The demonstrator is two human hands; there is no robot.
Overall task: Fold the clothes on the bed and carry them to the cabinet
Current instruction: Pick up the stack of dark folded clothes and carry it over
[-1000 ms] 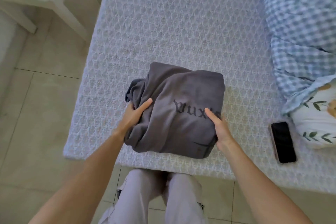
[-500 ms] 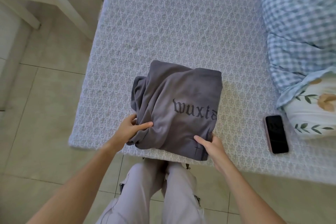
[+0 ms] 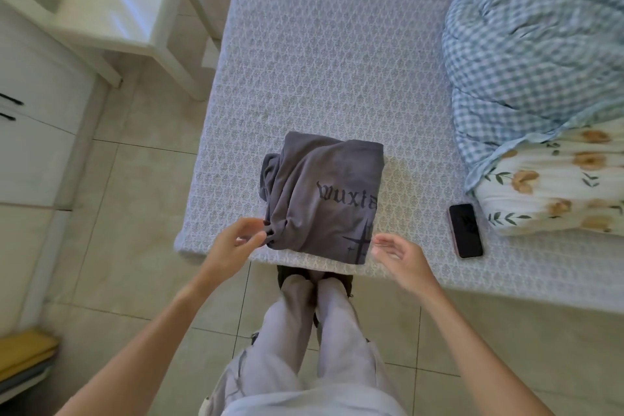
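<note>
A folded dark grey garment (image 3: pixel 317 193) with black lettering lies on the patterned bed (image 3: pixel 320 44), near its front edge. My left hand (image 3: pixel 236 242) hovers at the garment's lower left corner with its fingers apart; the fingertips are at the fabric's edge, and I cannot tell whether they touch it. My right hand (image 3: pixel 400 255) is open just off the lower right corner, clear of the cloth. The white cabinet (image 3: pixel 33 145) with black handles stands at the far left.
A black phone (image 3: pixel 466 230) lies on the bed right of the garment. A blue checked quilt (image 3: pixel 540 61) and a floral pillow (image 3: pixel 557 186) fill the bed's right side. A white side table (image 3: pixel 128 4) stands between cabinet and bed. My legs stand against the bed's edge.
Both hands have let go of the garment's front corners and drawn back toward me. The garment stays folded on the bed. The camera has pulled back and shows more of the room.
</note>
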